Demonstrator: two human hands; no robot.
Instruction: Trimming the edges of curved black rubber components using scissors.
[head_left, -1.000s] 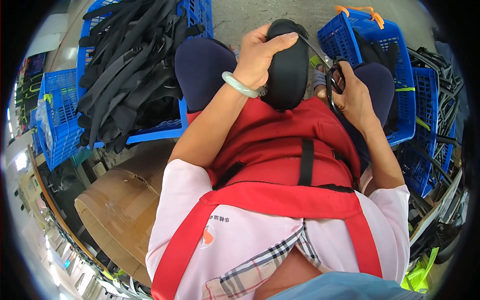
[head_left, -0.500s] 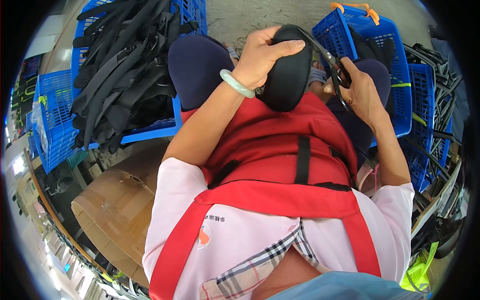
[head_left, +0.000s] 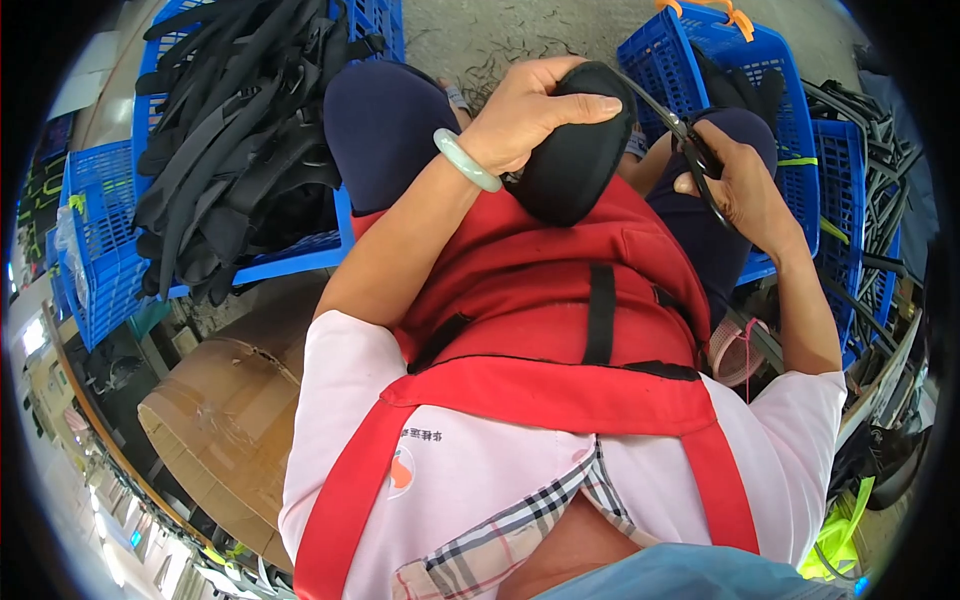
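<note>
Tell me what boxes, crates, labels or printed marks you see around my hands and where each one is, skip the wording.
Cardboard box: lower left beside the person, brown, rectangular, taped.
Left blue crate: upper left, blue plastic lattice, filled with black straps.
Right blue crate: upper right, past the right hand, blue lattice with orange handles.
Chest mark: on the pink shirt, small orange emblem under a short dark line of print.
No screens or signs can be made out.

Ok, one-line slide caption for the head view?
Left hand holds a black padded piece on the lap; right hand works scissors at its edge.
</note>
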